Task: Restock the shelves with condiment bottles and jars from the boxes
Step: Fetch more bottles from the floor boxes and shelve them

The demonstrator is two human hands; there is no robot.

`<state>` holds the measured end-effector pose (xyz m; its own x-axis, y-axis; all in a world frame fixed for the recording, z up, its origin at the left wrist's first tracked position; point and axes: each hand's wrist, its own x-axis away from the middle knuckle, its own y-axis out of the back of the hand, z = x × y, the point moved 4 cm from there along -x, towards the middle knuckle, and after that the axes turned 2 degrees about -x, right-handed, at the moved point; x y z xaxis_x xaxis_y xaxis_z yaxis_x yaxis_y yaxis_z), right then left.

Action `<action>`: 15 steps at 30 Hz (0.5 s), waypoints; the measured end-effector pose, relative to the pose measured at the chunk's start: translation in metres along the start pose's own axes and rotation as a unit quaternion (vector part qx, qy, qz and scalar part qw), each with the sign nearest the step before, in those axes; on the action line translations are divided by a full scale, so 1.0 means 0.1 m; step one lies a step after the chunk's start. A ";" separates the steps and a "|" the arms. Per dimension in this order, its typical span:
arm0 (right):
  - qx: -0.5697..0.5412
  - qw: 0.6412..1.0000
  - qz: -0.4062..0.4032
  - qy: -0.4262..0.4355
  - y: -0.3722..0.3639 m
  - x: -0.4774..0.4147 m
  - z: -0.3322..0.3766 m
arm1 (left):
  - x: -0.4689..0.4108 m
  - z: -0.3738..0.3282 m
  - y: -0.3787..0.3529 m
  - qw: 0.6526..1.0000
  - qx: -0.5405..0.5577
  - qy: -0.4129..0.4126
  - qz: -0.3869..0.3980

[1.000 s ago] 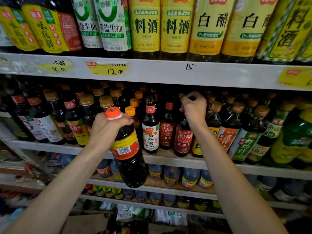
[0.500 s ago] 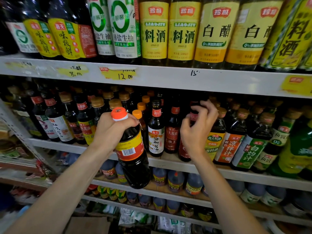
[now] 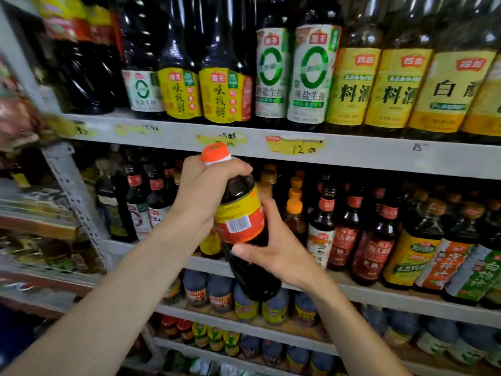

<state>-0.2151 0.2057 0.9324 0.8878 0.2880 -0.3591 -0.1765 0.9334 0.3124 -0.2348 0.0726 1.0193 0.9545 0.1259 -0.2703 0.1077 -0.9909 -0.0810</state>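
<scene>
A dark soy sauce bottle (image 3: 244,218) with an orange cap and a yellow and red label hangs in front of the shelves, level with the middle shelf. My left hand (image 3: 202,191) grips its neck and shoulder just under the cap. My right hand (image 3: 273,248) holds the bottle's body from the right, thumb across the front below the label. The bottle leans slightly, cap to the left. Behind it the middle shelf (image 3: 379,294) carries rows of small dark sauce bottles.
The top shelf (image 3: 352,153) holds large soy sauce, cooking wine and vinegar bottles, with handwritten yellow price tags on its edge. Lower shelves hold small blue-topped jars (image 3: 219,291). A perforated metal upright (image 3: 78,202) stands at the left beside cluttered goods.
My right hand left the shelved bottles on the right and came over onto the held bottle's body. The bottle has risen, and the view has swung left and upward.
</scene>
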 end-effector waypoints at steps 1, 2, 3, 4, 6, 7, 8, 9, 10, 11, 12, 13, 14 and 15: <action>0.009 1.000 -0.024 0.007 -0.16 -0.10 0.07 | -0.06 -0.05 0.13 1.000 0.013 0.002 -0.001; 0.011 0.998 -0.057 0.013 -0.32 -0.19 0.13 | -0.11 -0.12 0.26 1.000 0.022 0.009 0.003; 0.002 0.996 -0.086 0.021 -0.45 -0.29 0.20 | -0.20 -0.17 0.39 1.000 0.021 0.003 0.019; -0.020 0.994 -0.104 0.032 -0.58 -0.39 0.27 | -0.28 -0.24 0.52 0.999 0.014 -0.002 0.040; -0.098 0.989 -0.106 0.042 -0.77 -0.58 0.36 | -0.42 -0.36 0.77 0.992 -0.010 -0.018 0.121; -0.153 0.983 -0.092 0.046 -0.87 -0.65 0.41 | -0.49 -0.42 0.89 0.984 -0.021 -0.026 0.174; -0.213 0.973 -0.075 0.047 -0.98 -0.72 0.46 | -0.55 -0.49 1.00 0.974 -0.024 -0.023 0.225; -0.283 0.957 -0.056 0.035 -1.10 -0.79 0.51 | -0.63 -0.52 1.11 0.963 -0.021 -0.016 0.268; -0.349 0.936 -0.039 0.014 -1.23 -0.84 0.53 | -0.67 -0.55 1.21 0.956 -0.008 0.004 0.294; -0.395 0.918 -0.032 -0.005 -1.34 -0.89 0.53 | -0.72 -0.55 1.30 0.952 0.003 0.018 0.305; -0.425 0.905 -0.029 -0.021 -1.45 -0.95 0.53 | -0.76 -0.55 1.37 0.953 0.014 0.029 0.302; -0.439 0.898 -0.030 -0.033 -1.54 -1.00 0.54 | -0.81 -0.54 1.44 0.957 0.021 0.031 0.289; -0.446 0.893 -0.034 -0.041 -1.63 -1.05 0.58 | -0.84 -0.55 1.51 0.962 0.030 0.029 0.270; -0.446 0.893 -0.038 -0.043 -1.68 -1.09 0.62 | -0.87 -0.55 1.57 0.966 0.037 0.017 0.254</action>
<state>-0.2557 0.0042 0.9733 0.9344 0.2346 -0.2682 -0.3484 0.7593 -0.5497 -0.2856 -0.0965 1.0824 0.8877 -0.3782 -0.2626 -0.3956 -0.9183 -0.0149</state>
